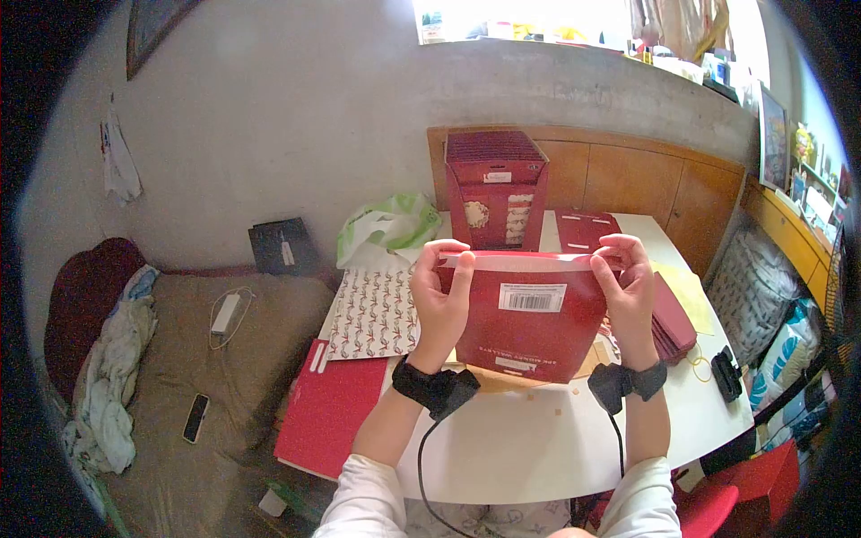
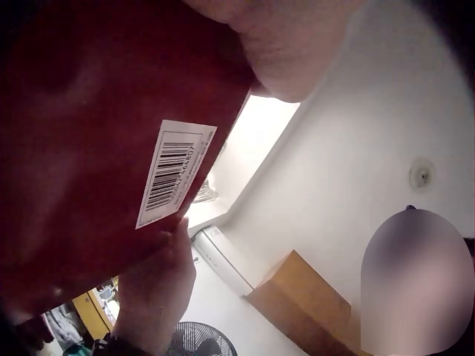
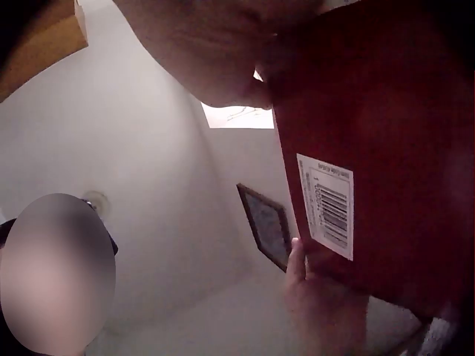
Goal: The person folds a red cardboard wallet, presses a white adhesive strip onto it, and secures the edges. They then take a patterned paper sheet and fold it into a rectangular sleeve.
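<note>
Both hands hold up a flat dark red card packet (image 1: 538,332) over the table, gripping its top edge at the two corners. A pale strip runs along that edge, and a white barcode label (image 1: 531,298) sits below it; the print lower down is upside down. My left hand (image 1: 439,300) pinches the left corner with its thumb on the near face. At the right corner my right hand (image 1: 630,291) pinches likewise. Each wrist view shows the barcode face close up, with the left hand (image 2: 282,44) and the right hand (image 3: 200,44) at the packet's edge.
On the white table (image 1: 511,466) stand a dark red display box (image 1: 493,211) and a green-white plastic bag (image 1: 390,229). A patterned sheet (image 1: 369,314) and red card (image 1: 332,417) lie left; dark red packets (image 1: 671,318) and a black object (image 1: 727,374) lie right.
</note>
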`<action>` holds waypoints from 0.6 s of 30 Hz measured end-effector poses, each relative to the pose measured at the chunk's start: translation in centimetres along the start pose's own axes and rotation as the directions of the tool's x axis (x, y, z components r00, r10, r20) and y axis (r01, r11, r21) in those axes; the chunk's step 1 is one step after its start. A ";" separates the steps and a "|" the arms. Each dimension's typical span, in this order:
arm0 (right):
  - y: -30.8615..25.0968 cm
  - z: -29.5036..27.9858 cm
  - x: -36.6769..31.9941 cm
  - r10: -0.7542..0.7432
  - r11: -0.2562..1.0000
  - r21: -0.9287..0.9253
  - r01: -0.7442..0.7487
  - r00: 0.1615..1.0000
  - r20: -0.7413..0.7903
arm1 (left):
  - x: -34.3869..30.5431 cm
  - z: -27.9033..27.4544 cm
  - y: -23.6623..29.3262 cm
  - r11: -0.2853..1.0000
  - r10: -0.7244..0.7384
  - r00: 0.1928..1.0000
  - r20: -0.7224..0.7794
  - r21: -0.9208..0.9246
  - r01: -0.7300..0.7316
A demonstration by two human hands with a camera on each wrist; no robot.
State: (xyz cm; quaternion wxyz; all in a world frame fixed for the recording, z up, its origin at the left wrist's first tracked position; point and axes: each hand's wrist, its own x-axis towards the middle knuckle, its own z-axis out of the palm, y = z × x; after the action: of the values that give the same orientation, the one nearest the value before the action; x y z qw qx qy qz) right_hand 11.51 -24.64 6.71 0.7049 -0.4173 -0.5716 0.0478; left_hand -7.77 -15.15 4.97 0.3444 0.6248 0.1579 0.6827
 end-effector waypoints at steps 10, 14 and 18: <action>-0.1 -0.8 0.5 -0.086 0.993 -0.069 0.096 0.987 0.132 | 0.5 -0.4 -0.6 0.987 -0.085 0.988 0.131 -0.124 0.101; -0.7 -0.7 0.5 -0.086 0.988 -0.111 0.106 0.981 0.174 | 0.5 -0.2 -0.3 0.995 -0.051 0.989 0.138 -0.076 0.062; -1.2 -0.9 0.7 -0.102 0.979 -0.149 0.142 0.963 0.248 | 0.5 0.1 -0.5 0.987 0.033 0.993 0.115 -0.161 -0.014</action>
State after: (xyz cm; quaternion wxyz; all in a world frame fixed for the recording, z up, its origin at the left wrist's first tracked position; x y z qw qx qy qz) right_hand 12.00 -25.53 8.04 0.5956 -0.4292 -0.6790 0.0064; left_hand -7.53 -14.44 5.06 0.3938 0.6359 0.0747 0.6595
